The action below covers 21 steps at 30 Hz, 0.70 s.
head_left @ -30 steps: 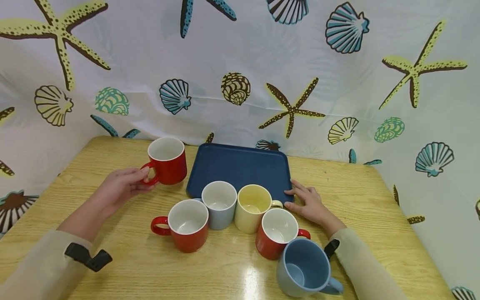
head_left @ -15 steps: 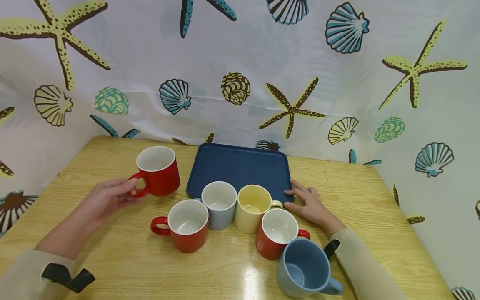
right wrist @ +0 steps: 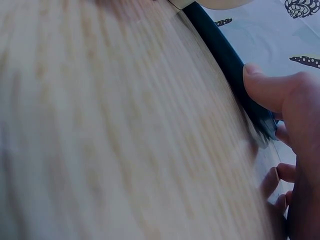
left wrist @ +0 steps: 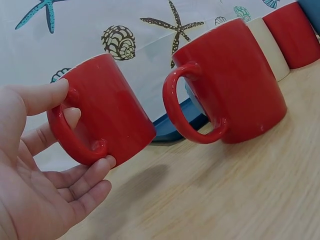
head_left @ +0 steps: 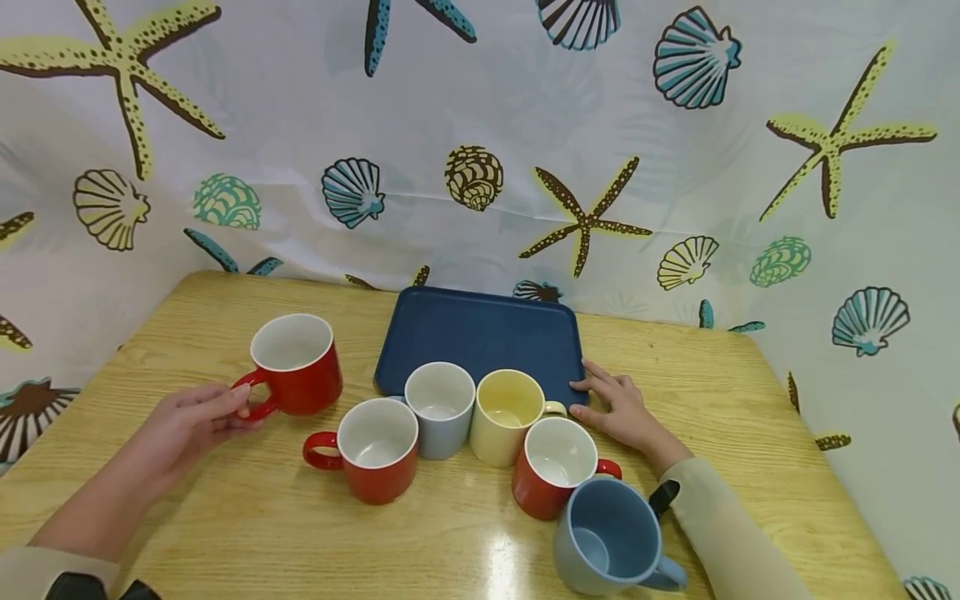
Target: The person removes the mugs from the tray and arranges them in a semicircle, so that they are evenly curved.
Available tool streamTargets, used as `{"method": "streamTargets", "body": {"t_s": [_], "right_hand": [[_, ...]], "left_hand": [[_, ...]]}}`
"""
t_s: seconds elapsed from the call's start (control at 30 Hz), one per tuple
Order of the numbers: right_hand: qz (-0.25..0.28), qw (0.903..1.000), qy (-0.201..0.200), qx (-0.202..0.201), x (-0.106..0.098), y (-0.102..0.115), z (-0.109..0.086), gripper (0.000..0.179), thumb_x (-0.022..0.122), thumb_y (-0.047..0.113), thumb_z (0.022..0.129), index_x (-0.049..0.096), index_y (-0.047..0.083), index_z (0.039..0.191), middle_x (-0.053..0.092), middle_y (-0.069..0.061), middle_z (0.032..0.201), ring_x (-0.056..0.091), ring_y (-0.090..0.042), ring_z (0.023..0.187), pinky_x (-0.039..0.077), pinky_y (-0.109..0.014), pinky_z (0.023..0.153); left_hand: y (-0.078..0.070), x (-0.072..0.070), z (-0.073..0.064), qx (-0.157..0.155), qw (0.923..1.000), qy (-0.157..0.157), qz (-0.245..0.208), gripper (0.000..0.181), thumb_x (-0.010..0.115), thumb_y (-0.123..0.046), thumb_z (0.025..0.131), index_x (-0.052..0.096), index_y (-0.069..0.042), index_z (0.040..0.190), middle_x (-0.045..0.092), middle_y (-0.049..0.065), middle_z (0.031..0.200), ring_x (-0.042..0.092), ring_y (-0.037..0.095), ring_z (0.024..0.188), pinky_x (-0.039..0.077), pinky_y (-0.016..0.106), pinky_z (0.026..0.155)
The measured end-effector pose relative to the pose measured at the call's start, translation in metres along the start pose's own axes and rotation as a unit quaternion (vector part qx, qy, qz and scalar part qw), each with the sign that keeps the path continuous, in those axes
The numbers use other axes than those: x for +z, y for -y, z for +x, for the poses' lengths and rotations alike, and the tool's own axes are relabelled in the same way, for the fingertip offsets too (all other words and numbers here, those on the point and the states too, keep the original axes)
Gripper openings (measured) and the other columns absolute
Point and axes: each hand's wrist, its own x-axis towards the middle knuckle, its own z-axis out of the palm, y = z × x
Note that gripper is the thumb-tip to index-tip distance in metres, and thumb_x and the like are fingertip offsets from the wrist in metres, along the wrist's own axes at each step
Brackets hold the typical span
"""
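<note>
A red mug with a white inside (head_left: 306, 385) is held by its handle in my left hand (head_left: 187, 429), at the left of the tray. In the left wrist view, thumb and fingers grip that handle; the mug (left wrist: 112, 107) tilts over its shadow, just above the table. Beside it stands a second red mug (left wrist: 235, 82), its handle toward the left. My right hand (head_left: 618, 408) holds the near right corner of a dark blue tray (head_left: 480, 333). Its thumb presses the tray's edge (right wrist: 232, 75) in the right wrist view, fingers around the corner.
In front of the tray stand a pale blue-grey mug (head_left: 438, 408), a cream-yellow mug (head_left: 498, 417) and another red mug (head_left: 551, 467), close together. A blue mug (head_left: 611, 537) sits near the right forearm. A shell-print cloth (head_left: 420, 125) hangs behind the wooden table (head_left: 337, 542).
My left hand has carried the red mug left and toward me, away from the tray, and lower in the head view. The right hand, tray and other mugs have stayed in place.
</note>
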Motion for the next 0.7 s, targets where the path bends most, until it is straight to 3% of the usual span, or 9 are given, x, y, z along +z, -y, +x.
{"method": "streamTargets", "body": {"t_s": [0.43, 0.7], "right_hand": [[0.002, 1.0000, -0.004, -0.003, 0.002, 0.000, 0.000, 0.053, 0.061, 0.049, 0.085, 0.057, 0.019, 0.128, 0.019, 0.000, 0.153, 0.025, -0.031, 0.124, 0.023, -0.057, 0.098], [-0.001, 1.0000, -0.004, -0.001, 0.004, -0.002, 0.001, 0.054, 0.061, 0.050, 0.085, 0.057, 0.019, 0.129, 0.019, -0.001, 0.153, 0.024, -0.031, 0.126, 0.023, -0.058, 0.098]], "left_hand": [[0.010, -0.018, -0.036, 0.014, 0.9990, -0.007, -0.042, 0.029, 0.042, -0.002, 0.098, 0.069, 0.000, 0.088, 0.066, 0.006, 0.089, 0.066, 0.022, 0.085, 0.052, 0.030, 0.078], [0.018, -0.023, -0.056, -0.003, 0.9982, -0.034, -0.049, 0.029, 0.042, -0.003, 0.099, 0.069, -0.002, 0.088, 0.065, 0.005, 0.089, 0.066, 0.023, 0.083, 0.053, 0.031, 0.077]]}}
